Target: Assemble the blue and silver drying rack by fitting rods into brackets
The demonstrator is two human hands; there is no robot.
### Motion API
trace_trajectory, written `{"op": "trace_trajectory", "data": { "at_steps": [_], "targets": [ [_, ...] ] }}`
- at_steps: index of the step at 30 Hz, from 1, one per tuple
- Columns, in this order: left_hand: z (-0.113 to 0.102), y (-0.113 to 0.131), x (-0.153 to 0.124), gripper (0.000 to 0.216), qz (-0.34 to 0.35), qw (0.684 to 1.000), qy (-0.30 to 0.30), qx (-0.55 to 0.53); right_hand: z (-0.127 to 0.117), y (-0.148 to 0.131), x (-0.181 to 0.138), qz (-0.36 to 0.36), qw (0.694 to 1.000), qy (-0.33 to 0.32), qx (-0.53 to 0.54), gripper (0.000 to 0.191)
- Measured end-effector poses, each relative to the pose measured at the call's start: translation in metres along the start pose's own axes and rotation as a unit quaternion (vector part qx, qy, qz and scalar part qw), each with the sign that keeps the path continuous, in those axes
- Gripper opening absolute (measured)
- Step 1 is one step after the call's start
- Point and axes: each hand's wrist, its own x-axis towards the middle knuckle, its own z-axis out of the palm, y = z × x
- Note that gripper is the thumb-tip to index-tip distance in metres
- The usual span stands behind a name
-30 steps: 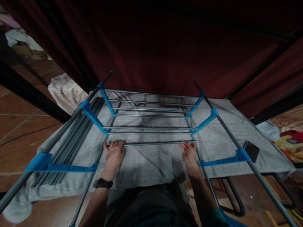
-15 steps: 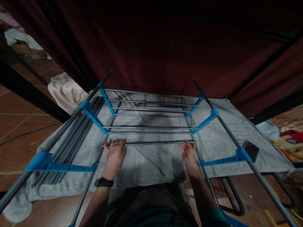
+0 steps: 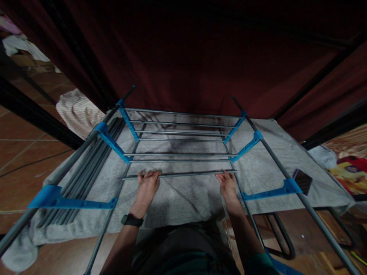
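Note:
A loose grey metal tube (image 3: pixel 186 174) lies crosswise between the two sides of a rack frame, its left end slightly lower than its right. My left hand (image 3: pixel 147 187) grips it some way in from its left end. Close to the tube's right end, my right hand (image 3: pixel 227 184) has its fingers closed on it. Blue plastic brackets (image 3: pixel 111 143) join the long side poles (image 3: pixel 275 156) of the rack. Beyond my hands, several crossbars (image 3: pixel 183 154) span between the far brackets. The nearer blue brackets (image 3: pixel 266 194) carry no visible crossbar between them.
Several spare tubes (image 3: pixel 88 175) lie bundled at the left on a grey blanket (image 3: pixel 183 198). A dark phone (image 3: pixel 303 181) rests at the right. Dark red curtain (image 3: pixel 183 68) hangs behind the rack. Black metal legs (image 3: pixel 282 236) stand at lower right.
My left hand has slid right along the tube, away from its left end, which now shows bare. My right hand stays at about the same place.

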Motion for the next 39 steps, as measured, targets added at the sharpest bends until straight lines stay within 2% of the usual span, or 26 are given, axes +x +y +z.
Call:
{"op": "trace_trajectory", "data": {
  "at_steps": [5, 14, 20, 27, 31, 39],
  "targets": [
    [-0.003, -0.001, 0.000, 0.035, -0.003, 1.000, 0.014, 0.002, -0.001, 0.002, -0.003, -0.019, 1.000, 0.019, 0.000, 0.053],
    [-0.001, -0.014, -0.004, 0.035, -0.018, 0.999, 0.024, 0.019, 0.001, 0.004, -0.004, -0.057, 0.998, 0.025, 0.007, 0.052],
    [-0.010, -0.019, -0.006, 0.039, -0.021, 0.999, 0.031, 0.039, 0.000, 0.006, -0.006, -0.059, 0.997, 0.040, 0.029, 0.071],
    [-0.012, -0.020, -0.006, 0.044, -0.023, 0.998, 0.025, 0.045, 0.003, 0.000, -0.007, -0.039, 0.999, 0.014, 0.018, 0.066],
    [-0.013, -0.019, -0.006, 0.041, -0.020, 0.998, 0.033, 0.041, 0.004, -0.001, -0.008, -0.044, 0.999, 0.020, 0.020, 0.064],
    [-0.016, -0.020, -0.011, 0.032, -0.067, 0.992, 0.080, 0.071, 0.005, -0.001, -0.010, -0.051, 0.998, 0.026, 0.032, 0.073]
  ]
}}
